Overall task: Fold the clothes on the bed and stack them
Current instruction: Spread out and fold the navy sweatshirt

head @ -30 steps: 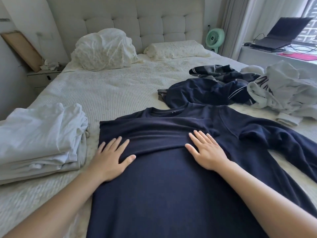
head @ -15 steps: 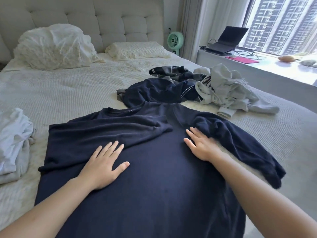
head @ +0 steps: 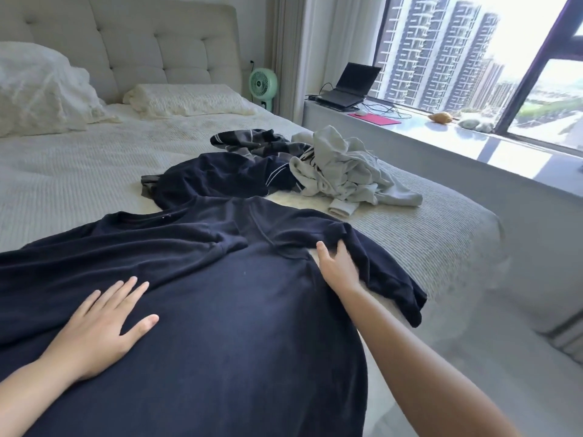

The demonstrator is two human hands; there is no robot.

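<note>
Head-worn camera looks forward and down, close over the bed (head: 79,171).

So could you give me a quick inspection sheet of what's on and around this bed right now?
Surface: bed with a pale ribbed cover, two pillows at the headboard.
Job's things: navy shirt spread flat; unfolded pile beyond it, a dark top, a striped garment, a grey garment.
Clutter: nothing seen.
Hands: left hand flat on the shirt; right hand gripping its right sleeve.
Cables: wires by the laptop on the sill.
Surroundings: green fan, window, towers outside.
</note>
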